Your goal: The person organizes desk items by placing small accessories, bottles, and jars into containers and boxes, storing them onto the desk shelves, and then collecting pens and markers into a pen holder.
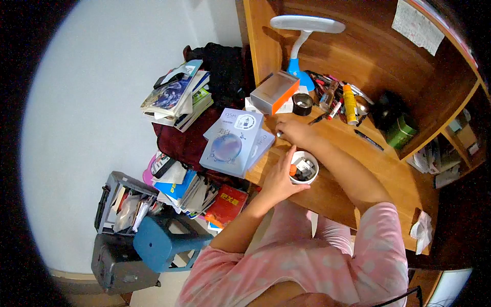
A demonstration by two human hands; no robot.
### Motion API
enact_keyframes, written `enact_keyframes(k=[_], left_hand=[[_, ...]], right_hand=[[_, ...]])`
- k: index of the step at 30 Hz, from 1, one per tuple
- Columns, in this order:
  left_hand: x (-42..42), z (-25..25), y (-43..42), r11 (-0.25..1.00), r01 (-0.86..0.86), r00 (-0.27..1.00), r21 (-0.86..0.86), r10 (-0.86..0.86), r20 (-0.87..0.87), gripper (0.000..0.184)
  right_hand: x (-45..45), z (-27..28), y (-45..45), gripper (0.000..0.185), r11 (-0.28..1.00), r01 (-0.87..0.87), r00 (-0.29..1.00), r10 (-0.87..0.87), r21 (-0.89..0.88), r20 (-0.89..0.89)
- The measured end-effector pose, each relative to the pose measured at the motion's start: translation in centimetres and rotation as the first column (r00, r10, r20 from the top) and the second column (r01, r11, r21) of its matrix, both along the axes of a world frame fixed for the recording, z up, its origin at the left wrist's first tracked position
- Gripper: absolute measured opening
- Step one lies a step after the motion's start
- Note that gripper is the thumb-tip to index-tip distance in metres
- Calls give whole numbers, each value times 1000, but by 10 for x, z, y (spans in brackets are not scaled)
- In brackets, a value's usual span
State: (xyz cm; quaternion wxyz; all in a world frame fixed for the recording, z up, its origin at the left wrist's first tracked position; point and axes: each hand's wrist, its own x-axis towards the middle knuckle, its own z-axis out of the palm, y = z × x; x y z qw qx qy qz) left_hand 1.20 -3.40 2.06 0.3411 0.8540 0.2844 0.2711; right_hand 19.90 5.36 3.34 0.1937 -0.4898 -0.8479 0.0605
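Note:
A small white bowl [316, 170] stands on the wooden desk near its front edge. Small dark and pale pieces and a round orange item [293, 170] are in it. My left hand [280, 179] curves around the bowl's left side, thumb at the near rim and fingers at the far side. Beyond the bowl, my right hand [294, 132] is closed low over the desk, beside the flat pale-blue boxes [227, 146]. A small shiny bit shows at its fingertips, too small to name.
An orange-and-grey box [276, 93], a tape roll [302, 104] and a blue-and-white lamp [307, 24] stand behind my hands. Pens and a yellow tube [350, 105] lie at the back right. Stacked books [176, 97] and a blue stool [163, 243] are on the left.

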Motion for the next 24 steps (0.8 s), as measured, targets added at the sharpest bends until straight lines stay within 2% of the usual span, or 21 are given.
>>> enact_keyframes(k=[1, 4, 5, 7, 8, 10, 12, 17, 20, 24], left_hand=[[0, 2, -1, 999, -3, 1000, -32, 3, 4, 118], [2, -12, 2, 998, -31, 997, 56, 27, 75, 117], [3, -14, 3, 997, -34, 995, 67, 28, 93, 118], [4, -15, 3, 995, -39, 991, 87, 27, 130, 120], [4, -12, 2, 996, -49, 996, 74, 43, 84, 120], [2, 1, -2, 996, -69, 998, 51, 69, -10, 120], [3, -5, -1, 996, -75, 997, 42, 75, 3, 122], [3, -3, -4, 987, -105, 994, 126, 105, 8, 122], [2, -4, -4, 992, -97, 995, 83, 96, 13, 121], [4, -4, -4, 989, -97, 995, 108, 96, 22, 121]], right_hand=[[4, 5, -4, 21, 1000, 4, 997, -4, -3, -75], [11, 19, -37, 19, 987, 12, 934, 46, 159, -354], [13, 29, -53, 19, 997, 54, 925, -30, 53, -379], [16, 40, -82, 19, 996, 72, 911, -87, -50, -404], [16, 42, -93, 19, 991, 82, 903, -117, -102, -414], [14, 39, -108, 21, 991, 100, 914, -125, -84, -387], [12, 36, -117, 22, 985, 121, 920, -158, -123, -360], [4, 28, -123, 28, 983, 133, 924, -168, -123, -343], [4, 20, -120, 30, 991, 97, 927, -124, -93, -354], [8, 17, -122, 30, 995, 95, 931, -94, -16, -351]])
